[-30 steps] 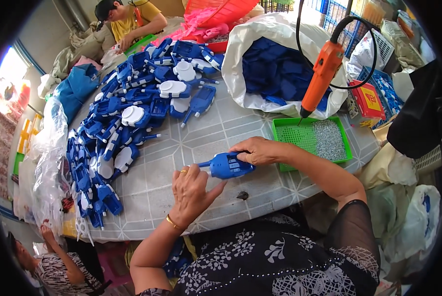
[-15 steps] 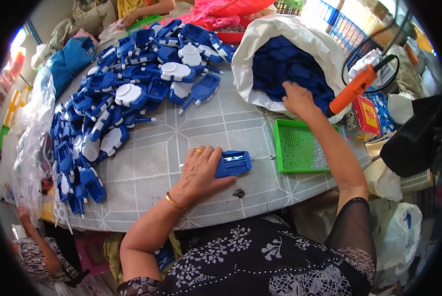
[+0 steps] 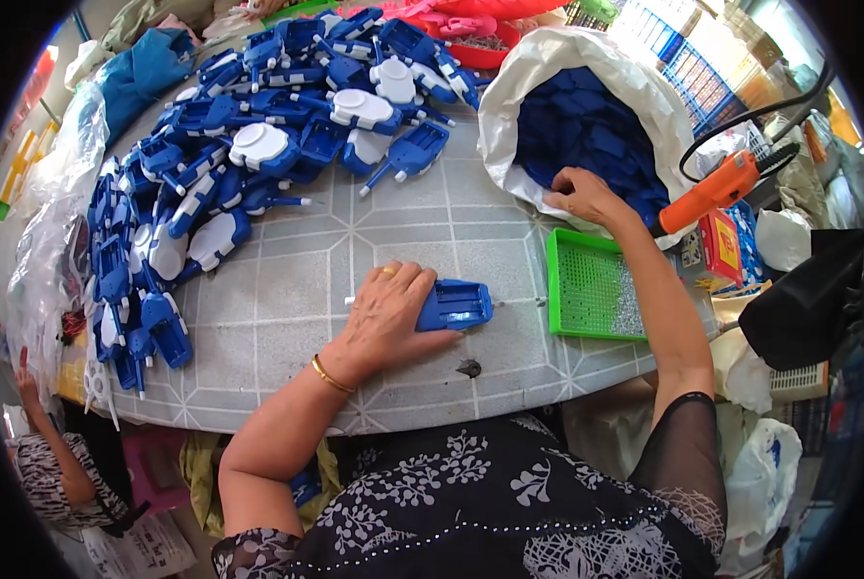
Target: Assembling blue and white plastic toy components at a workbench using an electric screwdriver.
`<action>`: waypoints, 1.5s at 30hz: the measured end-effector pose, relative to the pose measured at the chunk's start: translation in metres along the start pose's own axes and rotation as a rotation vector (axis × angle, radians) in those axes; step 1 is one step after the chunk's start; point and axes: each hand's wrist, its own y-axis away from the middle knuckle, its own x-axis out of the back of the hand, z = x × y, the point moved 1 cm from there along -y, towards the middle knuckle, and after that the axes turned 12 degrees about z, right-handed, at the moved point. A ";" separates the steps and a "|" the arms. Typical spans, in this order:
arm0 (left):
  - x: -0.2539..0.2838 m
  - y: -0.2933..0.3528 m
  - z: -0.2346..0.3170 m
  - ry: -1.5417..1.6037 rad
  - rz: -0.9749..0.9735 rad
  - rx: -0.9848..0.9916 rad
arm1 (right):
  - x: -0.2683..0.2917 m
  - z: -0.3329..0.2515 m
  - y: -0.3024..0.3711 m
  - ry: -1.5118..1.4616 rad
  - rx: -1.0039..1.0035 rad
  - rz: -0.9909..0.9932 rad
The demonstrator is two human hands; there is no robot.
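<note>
My left hand (image 3: pixel 386 314) lies over a blue plastic casing (image 3: pixel 459 305) on the table, fingers wrapped across its left part. The casing's hollow, slotted end sticks out to the right, and a white tip shows beyond my fingers on the left. My right hand (image 3: pixel 586 198) is at the near side of the mouth of a white sack (image 3: pixel 498 116) full of flat blue plastic parts (image 3: pixel 586 125). Its fingers are curled down; what they hold, if anything, is hidden. Below that forearm sits a green perforated tray (image 3: pixel 579 285) with small grey screws along its right side.
A big heap of blue and white assembled units (image 3: pixel 258 150) covers the table's left and far side. An orange electric screwdriver (image 3: pixel 712 191) hangs by the sack on a black cable. A small dark lump (image 3: pixel 469 368) lies near the front edge. Another person's arm (image 3: pixel 60 454) shows at lower left.
My right hand has shifted slightly within the sack's mouth, its fingers now more curled near the rim. My left hand stays on the blue casing. The whole view has shifted a little.
</note>
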 end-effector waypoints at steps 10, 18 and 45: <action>0.000 0.000 -0.003 0.007 -0.025 -0.011 | -0.016 0.005 -0.013 -0.081 -0.021 0.342; -0.003 0.003 -0.007 0.006 -0.003 -0.020 | -0.022 -0.019 -0.021 0.019 0.107 0.166; 0.013 0.001 -0.020 1.303 0.159 0.835 | -0.013 -0.188 0.115 -0.266 0.920 0.234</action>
